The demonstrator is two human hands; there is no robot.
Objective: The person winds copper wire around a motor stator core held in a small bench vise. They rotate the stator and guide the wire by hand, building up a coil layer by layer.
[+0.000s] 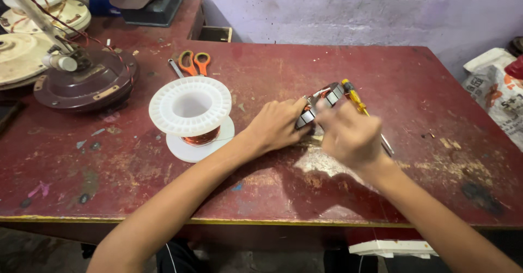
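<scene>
Between both hands sits a grey stator core (pixel 321 101) wound with copper.

Quick tally of the bench (pixel 163 169): one white plastic spool (pixel 191 107) with copper wire on it; one pair of orange-handled scissors (pixel 193 62); one yellow-handled screwdriver (pixel 357 100); one small motor stator (pixel 321 103) with copper windings, held between two hands, left hand (pixel 278 125) and right hand (pixel 348 134); one dark brown fan motor housing (pixel 90 80) at the left; two cream fan covers (pixel 16 55) stacked behind it; one printed sack (pixel 498 96) off to the right.
</scene>
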